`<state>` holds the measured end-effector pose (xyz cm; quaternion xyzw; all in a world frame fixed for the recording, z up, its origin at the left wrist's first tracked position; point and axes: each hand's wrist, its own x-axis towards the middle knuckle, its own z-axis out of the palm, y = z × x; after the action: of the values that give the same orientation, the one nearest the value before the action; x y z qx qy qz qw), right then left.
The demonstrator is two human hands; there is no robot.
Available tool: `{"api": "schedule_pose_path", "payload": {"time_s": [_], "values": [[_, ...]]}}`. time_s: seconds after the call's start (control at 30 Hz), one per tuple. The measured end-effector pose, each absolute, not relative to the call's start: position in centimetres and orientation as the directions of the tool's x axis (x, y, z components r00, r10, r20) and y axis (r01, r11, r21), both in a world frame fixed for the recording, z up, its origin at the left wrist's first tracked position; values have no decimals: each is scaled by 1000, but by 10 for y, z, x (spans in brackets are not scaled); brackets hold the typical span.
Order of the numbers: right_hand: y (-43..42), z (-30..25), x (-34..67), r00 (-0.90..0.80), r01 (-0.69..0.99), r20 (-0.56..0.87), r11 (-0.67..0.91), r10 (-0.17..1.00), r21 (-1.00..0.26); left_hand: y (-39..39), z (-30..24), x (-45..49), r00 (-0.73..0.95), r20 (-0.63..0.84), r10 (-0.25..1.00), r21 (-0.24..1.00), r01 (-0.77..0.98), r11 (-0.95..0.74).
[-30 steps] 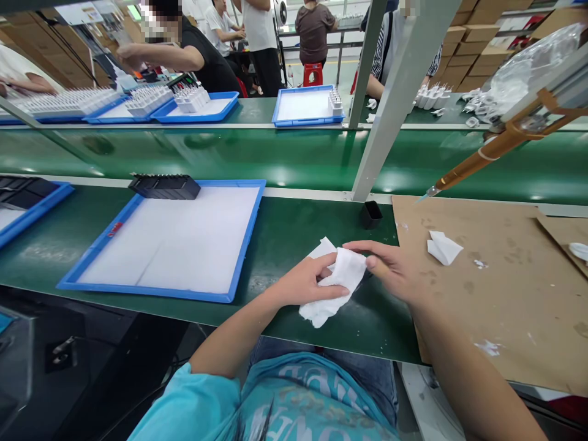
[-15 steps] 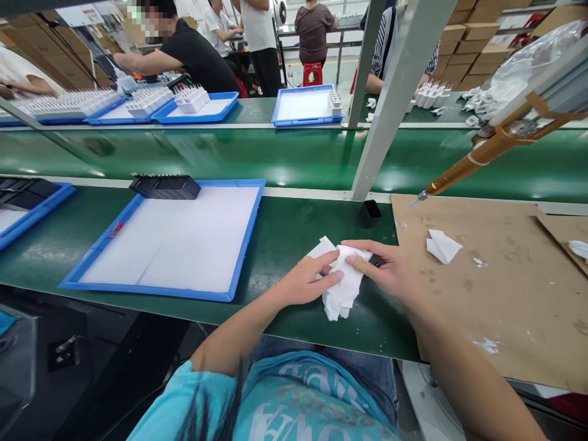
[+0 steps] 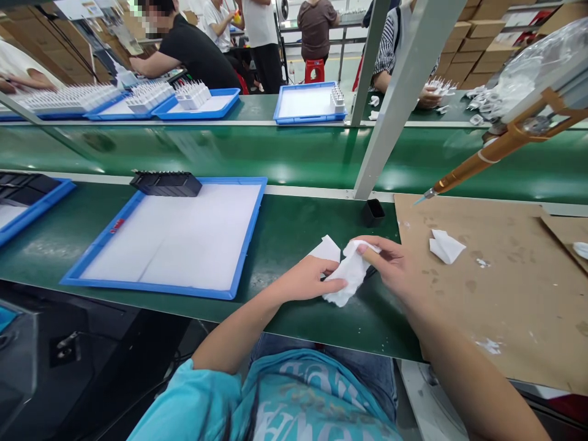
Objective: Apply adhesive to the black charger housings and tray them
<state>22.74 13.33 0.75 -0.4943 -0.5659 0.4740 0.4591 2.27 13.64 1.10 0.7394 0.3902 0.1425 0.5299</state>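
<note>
Between my two hands is a crumpled white tissue (image 3: 350, 278). My left hand (image 3: 309, 278) grips its left side, thumb on top. At the upper right, my right hand (image 3: 388, 260) pinches the tissue between thumb and fingers. Something dark shows under the tissue by my right fingers, too covered to name. Another flat piece of white tissue (image 3: 327, 248) lies just behind my left fingers. Beyond my right hand a small black open-topped box (image 3: 373, 212) stands on the green table (image 3: 294, 226).
A blue-rimmed tray (image 3: 236, 269) with a row of black boxes (image 3: 168, 184) sits left. On the right, brown cardboard (image 3: 505, 294) bears a folded tissue (image 3: 446, 246); an orange-brown dispenser (image 3: 487, 160) hangs over it. A metal post (image 3: 399, 116) rises ahead. Co-workers sit across the green belt (image 3: 229, 147).
My right hand has shifted slightly right and drawn the tissue's upper end with it. The tissue is now stretched more slantwise, and its lower end has risen.
</note>
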Motion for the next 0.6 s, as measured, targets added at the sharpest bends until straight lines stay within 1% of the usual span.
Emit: {"api": "schedule_pose_path", "payload": {"time_s": [0.07, 0.1, 0.17, 0.23, 0.3, 0.37, 0.43, 0.5, 0.53, 0.6], "values": [[135, 5, 229, -43, 118, 77, 81, 996, -990, 136, 8, 26, 576, -153, 803, 857, 483, -183], [135, 4, 229, -39, 126, 82, 86, 996, -988, 136, 7, 28, 547, -99, 831, 865, 460, -199], [133, 2, 227, -43, 157, 94, 99, 995, -983, 134, 4, 31, 505, 29, 863, 916, 333, -225], [130, 1, 223, -50, 176, 124, 131, 991, -976, 132, 2, 34, 456, 105, 884, 948, 223, -227], [126, 0, 218, -77, 167, 155, 166, 985, -972, 128, 0, 36, 387, 100, 917, 954, 223, -198], [123, -1, 215, -100, 128, 154, 166, 983, -978, 127, -1, 36, 315, 92, 945, 943, 278, -184], [123, 0, 214, -100, 61, 109, 116, 989, -991, 127, 0, 35, 272, 98, 957, 932, 313, -184], [125, 1, 216, -109, 1, 51, 51, 993, -999, 129, 1, 33, 263, 98, 960, 930, 320, -182], [127, 2, 217, -133, -6, 29, 28, 991, -1000, 130, 2, 32, 263, 96, 960, 928, 326, -182], [129, 6, 217, -188, 55, 0, 11, 982, -998, 131, 2, 32, 264, 114, 958, 910, 359, -207]]}}
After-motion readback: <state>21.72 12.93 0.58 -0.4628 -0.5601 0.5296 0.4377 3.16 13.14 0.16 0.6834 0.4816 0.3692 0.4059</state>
